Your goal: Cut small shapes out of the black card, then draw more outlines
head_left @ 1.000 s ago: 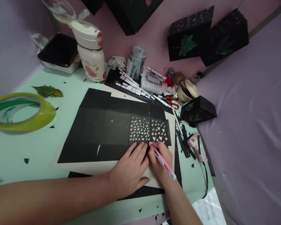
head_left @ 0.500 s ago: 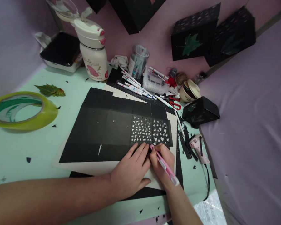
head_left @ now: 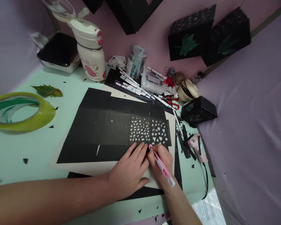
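Note:
A large black paper sheet [head_left: 100, 128] lies flat on a beige mat [head_left: 84, 167] on the mint-green table. Two of its panels carry small cut-outs: triangles [head_left: 139, 130] and stars and hearts [head_left: 158, 132]. My left hand [head_left: 130, 170] presses flat on the sheet's near edge, fingers spread. My right hand [head_left: 161, 161] grips a pink craft knife [head_left: 161, 164], its tip touching the black paper just below the star panel, right beside my left fingertips.
A big roll of green tape [head_left: 18, 111] sits at the left, a leaf [head_left: 46, 90] behind it. A white bottle [head_left: 91, 51], markers [head_left: 133, 86], red scissors [head_left: 172, 103], a small black box [head_left: 198, 111] and a pink glue gun [head_left: 196, 145] crowd the far and right side.
Both hands stay in place on the sheet; the knife tip has shifted only slightly. The view wobbles a little.

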Tool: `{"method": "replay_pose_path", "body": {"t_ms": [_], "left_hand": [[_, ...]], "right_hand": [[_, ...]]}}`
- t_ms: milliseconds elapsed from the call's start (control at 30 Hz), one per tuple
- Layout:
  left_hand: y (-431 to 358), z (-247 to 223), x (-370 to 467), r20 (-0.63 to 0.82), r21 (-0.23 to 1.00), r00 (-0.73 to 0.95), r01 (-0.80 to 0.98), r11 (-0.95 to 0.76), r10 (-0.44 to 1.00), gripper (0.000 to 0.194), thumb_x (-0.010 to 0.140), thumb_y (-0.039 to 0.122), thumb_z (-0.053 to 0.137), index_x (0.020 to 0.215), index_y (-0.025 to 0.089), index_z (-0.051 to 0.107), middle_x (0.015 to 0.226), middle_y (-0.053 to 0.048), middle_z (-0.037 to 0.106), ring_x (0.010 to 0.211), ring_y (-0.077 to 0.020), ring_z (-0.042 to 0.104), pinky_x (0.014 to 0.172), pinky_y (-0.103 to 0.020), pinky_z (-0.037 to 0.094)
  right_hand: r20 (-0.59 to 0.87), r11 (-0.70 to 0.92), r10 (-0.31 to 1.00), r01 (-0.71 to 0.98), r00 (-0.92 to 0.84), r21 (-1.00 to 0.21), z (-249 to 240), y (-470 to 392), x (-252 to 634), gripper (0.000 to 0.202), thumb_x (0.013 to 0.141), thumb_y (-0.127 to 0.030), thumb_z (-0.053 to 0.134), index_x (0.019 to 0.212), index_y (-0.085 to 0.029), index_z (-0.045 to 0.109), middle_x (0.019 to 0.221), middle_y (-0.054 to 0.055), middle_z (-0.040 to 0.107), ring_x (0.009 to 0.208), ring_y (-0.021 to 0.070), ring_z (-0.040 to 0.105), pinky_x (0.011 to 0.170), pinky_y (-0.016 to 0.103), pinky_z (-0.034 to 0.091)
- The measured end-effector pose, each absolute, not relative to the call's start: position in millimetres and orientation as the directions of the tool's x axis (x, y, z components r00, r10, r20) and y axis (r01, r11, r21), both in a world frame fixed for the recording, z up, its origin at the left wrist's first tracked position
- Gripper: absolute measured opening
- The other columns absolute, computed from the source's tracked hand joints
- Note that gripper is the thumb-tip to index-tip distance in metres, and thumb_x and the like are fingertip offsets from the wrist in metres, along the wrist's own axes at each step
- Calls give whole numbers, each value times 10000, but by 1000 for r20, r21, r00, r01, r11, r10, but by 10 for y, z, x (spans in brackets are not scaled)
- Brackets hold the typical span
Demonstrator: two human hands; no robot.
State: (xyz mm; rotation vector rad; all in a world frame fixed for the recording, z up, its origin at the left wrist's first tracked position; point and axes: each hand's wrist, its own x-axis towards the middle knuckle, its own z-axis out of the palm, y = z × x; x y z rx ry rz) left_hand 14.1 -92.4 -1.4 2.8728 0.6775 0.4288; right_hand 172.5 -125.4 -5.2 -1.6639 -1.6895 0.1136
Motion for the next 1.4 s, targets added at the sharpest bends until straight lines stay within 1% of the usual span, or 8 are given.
{"method": "replay_pose_path", "body": {"t_ms": [100,833,933,1033,1100,1233,1333,1400], "left_hand": [[-927,-16,137,233,221,860,409,-885,455,679,835,605,544,1276,90,515,1435,-216,440,1347,-354,370,1146,-494,154],[-926,-17,145,236,214,858,412,-886,456,686,831,608,551,1265,77,527,1424,-222,451,1338,-355,381,1138,-496,176],[-927,-26,145,238,209,858,412,-887,455,684,833,608,544,1263,76,531,1427,-226,446,1337,-354,382,1140,-493,169],[-926,-32,139,239,190,860,415,-890,452,696,829,617,539,1255,66,543,1422,-237,447,1342,-361,373,1141,-498,157],[-925,-29,131,233,176,863,416,-892,448,703,827,627,531,1251,66,549,1416,-238,455,1341,-361,373,1139,-500,158],[-918,-12,124,228,163,869,410,-898,438,691,835,629,516,1248,75,558,1410,-225,467,1337,-357,378,1132,-503,173],[-912,-3,123,222,164,872,408,-898,437,679,848,624,500,1244,77,562,1398,-216,483,1329,-357,385,1130,-504,176],[-908,-3,119,218,171,873,406,-898,436,680,853,626,492,1250,78,558,1395,-210,487,1324,-356,390,1134,-504,162]], "right_hand": [[434,151,891,815,132,-559,-42,-1257,1720,190,866,-101,528,723,-222,491,669,3,576,569,131,525,556,265,454],[419,131,894,800,160,-585,-34,-1250,1730,155,862,-124,546,742,-218,521,664,1,587,577,135,537,566,263,452],[389,102,899,769,200,-631,4,-1265,1704,154,868,-145,544,733,-217,524,656,0,589,571,137,540,569,270,459],[341,23,876,676,342,-737,81,-1272,1742,77,876,-197,561,800,-208,570,733,19,641,641,151,597,602,271,493],[257,-54,865,589,432,-806,153,-1249,1834,62,874,-244,586,828,-206,603,719,4,639,621,143,596,560,249,484],[41,-109,953,465,301,-878,302,-1116,2101,99,835,-300,647,831,-201,647,684,-11,642,626,143,603,574,243,489],[-1,-62,990,422,143,-904,340,-996,2238,92,810,-279,653,863,-205,674,791,13,681,695,158,618,605,258,491],[19,-9,998,405,65,-914,312,-946,2270,78,814,-254,624,779,-200,667,767,10,672,684,156,609,619,267,483]]}}
